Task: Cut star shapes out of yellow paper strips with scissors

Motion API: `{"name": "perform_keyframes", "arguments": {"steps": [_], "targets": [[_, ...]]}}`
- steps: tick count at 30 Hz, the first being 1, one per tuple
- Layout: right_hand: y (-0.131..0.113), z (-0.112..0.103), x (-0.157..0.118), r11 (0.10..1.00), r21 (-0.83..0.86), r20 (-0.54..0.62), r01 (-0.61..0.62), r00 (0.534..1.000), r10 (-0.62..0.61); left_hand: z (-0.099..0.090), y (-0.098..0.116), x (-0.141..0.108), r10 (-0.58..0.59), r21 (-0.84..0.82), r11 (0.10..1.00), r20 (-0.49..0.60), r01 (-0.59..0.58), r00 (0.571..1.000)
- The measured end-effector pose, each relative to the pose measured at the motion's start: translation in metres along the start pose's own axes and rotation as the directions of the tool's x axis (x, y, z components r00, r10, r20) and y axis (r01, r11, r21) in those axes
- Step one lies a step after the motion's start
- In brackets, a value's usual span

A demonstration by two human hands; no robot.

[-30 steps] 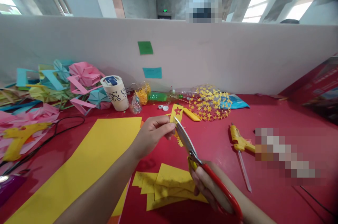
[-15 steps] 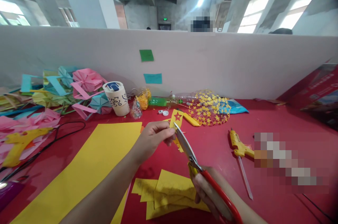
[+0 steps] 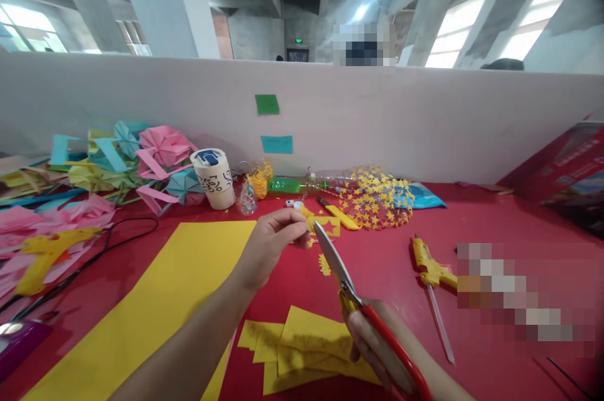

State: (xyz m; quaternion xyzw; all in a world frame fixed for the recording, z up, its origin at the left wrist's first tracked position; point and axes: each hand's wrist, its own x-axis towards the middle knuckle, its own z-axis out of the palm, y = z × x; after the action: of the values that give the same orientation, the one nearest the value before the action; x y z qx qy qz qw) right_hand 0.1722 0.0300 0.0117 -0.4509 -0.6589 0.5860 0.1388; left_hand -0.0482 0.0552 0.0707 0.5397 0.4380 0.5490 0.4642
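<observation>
My left hand (image 3: 278, 237) pinches a small yellow paper piece (image 3: 309, 220) between thumb and fingers. Red-handled scissors (image 3: 337, 262) are in my right hand (image 3: 372, 338), their blades pointing up and away, with the tips just right of my left fingertips. The blades look closed or nearly so. Behind the tips is a yellow strip (image 3: 334, 225) with a star-shaped cutout. A small jagged yellow piece (image 3: 324, 265) lies on the red table left of the blades. Several yellow paper pieces (image 3: 306, 344) overlap in front of my hands.
A large yellow sheet (image 3: 155, 288) lies left. Behind stand a white cup-like roll (image 3: 214, 184), a green bottle (image 3: 285, 185) and a star-covered bottle part (image 3: 377, 199). A yellow cutter (image 3: 346, 217) lies near it. Glue guns rest right (image 3: 427, 265) and left (image 3: 42, 256).
The star-cutout strip has turned from upright to sideways, beside my left fingertips. The jagged yellow piece shows more fully. The view has shifted slightly; my right hand still holds the scissors.
</observation>
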Motion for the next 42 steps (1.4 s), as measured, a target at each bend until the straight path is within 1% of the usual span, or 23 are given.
{"name": "perform_keyframes", "arguments": {"steps": [2,7,13,21,25,29,32,34,38,42], "targets": [[0.001,0.000,0.001,1.000,0.003,-0.002,0.000,1.000,0.000,0.000,0.000,0.000,-0.004,-0.011,1.000,-0.006,0.004,1.000],[0.003,-0.002,0.001,1.000,0.010,0.010,0.025,1.000,-0.025,-0.002,0.002,0.001,0.014,0.029,0.999,0.036,-0.015,0.999],[0.007,-0.005,0.001,0.999,0.013,0.076,-0.030,0.997,0.029,-0.006,0.005,0.002,0.009,0.106,0.994,0.087,-0.018,0.996],[-0.003,-0.007,-0.004,1.000,0.016,0.039,0.002,0.999,-0.002,-0.009,0.008,0.003,0.004,0.126,0.992,0.100,-0.016,0.995],[0.001,-0.005,0.002,1.000,0.027,0.030,0.008,1.000,-0.009,-0.006,0.007,0.002,-0.025,0.084,0.996,0.083,0.018,0.996],[0.009,-0.004,0.009,0.999,0.046,0.040,0.018,0.999,-0.020,0.000,0.002,0.001,-0.091,0.004,0.996,0.106,0.091,0.990],[0.011,-0.003,0.009,0.998,0.047,0.028,0.042,0.999,-0.044,0.002,0.000,0.000,-0.091,-0.080,0.992,0.091,0.099,0.992],[0.009,-0.003,0.007,0.998,0.046,0.027,0.053,0.998,-0.054,0.001,0.000,0.000,-0.079,-0.108,0.990,0.085,0.088,0.993],[0.000,-0.003,0.000,0.999,0.028,0.032,0.043,0.999,-0.044,0.000,0.000,0.001,-0.068,-0.104,0.992,0.074,0.076,0.995],[-0.008,-0.005,-0.007,0.999,0.014,0.019,0.041,0.999,-0.041,0.000,0.000,0.000,-0.068,-0.057,0.996,0.057,0.072,0.996]]}}
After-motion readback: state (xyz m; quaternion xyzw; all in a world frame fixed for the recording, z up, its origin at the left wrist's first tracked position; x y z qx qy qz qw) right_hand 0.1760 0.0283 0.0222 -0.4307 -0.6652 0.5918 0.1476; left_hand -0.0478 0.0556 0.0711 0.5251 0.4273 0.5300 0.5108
